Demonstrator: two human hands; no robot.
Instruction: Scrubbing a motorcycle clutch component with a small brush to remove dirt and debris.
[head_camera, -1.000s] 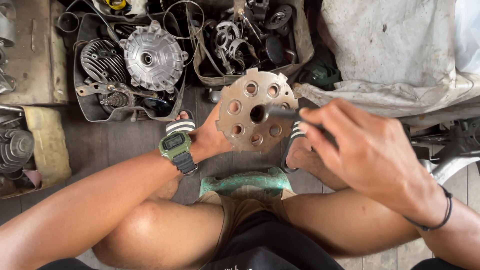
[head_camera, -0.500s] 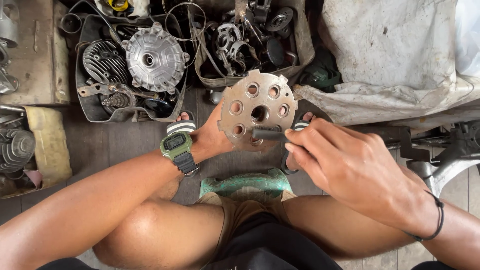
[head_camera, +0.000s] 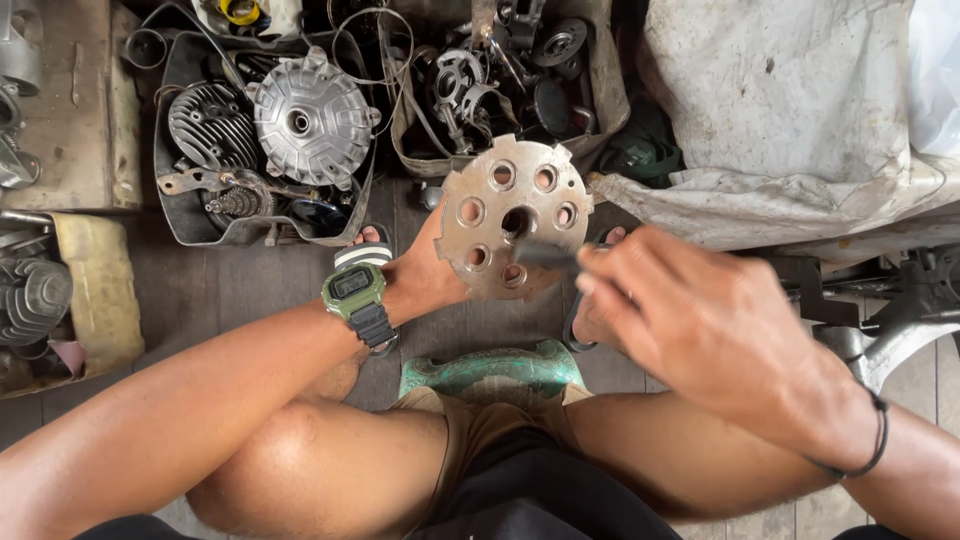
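My left hand (head_camera: 425, 275) holds a round metal plate (head_camera: 495, 215) with several round holes, gripping it from below and behind so its face tilts towards me. My right hand (head_camera: 700, 320) is closed around a dark, slim tool (head_camera: 545, 253) whose tip rests against the plate near its centre hole. A green watch (head_camera: 353, 290) sits on my left wrist and a dark band on my right wrist. I sit on a low green stool (head_camera: 495, 368) with my knees apart.
A black tray (head_camera: 175, 215) at the back left holds a finned cylinder and a ribbed round cover (head_camera: 310, 118). Another bin (head_camera: 605, 95) of small metal parts stands behind the plate. A dirty white sack (head_camera: 790, 130) lies at right, more engine parts at far left.
The plate has tilted and turned slightly in my left hand. My right hand has shifted the tool back up against the plate near its centre hole.
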